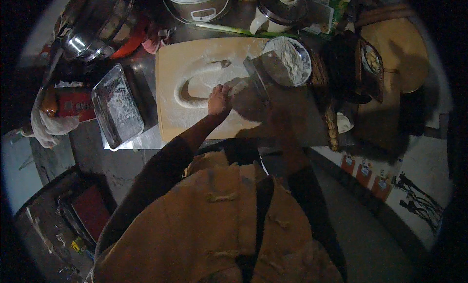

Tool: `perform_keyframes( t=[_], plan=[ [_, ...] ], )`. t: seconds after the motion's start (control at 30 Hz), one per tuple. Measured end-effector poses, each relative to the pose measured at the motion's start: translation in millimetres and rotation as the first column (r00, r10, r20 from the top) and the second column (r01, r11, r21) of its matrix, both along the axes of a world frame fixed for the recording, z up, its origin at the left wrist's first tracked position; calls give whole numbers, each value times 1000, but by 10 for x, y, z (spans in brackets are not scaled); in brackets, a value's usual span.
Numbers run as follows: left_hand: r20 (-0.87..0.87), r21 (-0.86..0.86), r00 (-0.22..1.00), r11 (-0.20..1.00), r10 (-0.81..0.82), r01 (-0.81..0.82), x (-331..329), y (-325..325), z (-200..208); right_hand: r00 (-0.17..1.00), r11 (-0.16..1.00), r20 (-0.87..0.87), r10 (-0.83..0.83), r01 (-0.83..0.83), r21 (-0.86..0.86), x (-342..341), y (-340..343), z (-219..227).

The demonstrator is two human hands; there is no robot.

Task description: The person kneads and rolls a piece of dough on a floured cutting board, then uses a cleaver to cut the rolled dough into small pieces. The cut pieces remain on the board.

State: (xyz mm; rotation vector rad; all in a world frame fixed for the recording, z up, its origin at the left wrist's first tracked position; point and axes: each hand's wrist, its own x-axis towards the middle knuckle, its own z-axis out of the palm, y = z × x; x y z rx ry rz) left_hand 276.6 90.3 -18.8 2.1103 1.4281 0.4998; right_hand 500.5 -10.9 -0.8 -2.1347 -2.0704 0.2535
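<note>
A long rope of dough [183, 95] lies in a U shape on a floured wooden board [170, 64]. My left hand [219, 100] closes over the near end of the rope at the middle of the board. Just to its right my right hand [249, 103], blurred and in shadow, grips a wide flat blade [260, 72] that stands over the board's right part, beside the dough end. The other end of the rope [222, 64] points toward the blade.
A bowl of flour [294, 62] sits at the board's far right corner. A floured metal tray [118, 105] lies to the left, with a red package [74, 103] and a cloth [48, 128] beyond it. Behind are a rice cooker [197, 4], a lidded pot [280, 9], a green onion [234, 29] and a steel bowl [92, 32].
</note>
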Motion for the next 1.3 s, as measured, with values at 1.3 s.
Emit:
perform_keyframes(
  t=[1.3],
  plan=[
    [-118, -55, 991, 996, 59, -66, -155, -74, 110, 991, 935, -112, -79, 35, -353, -321, 27, 458]
  ],
)
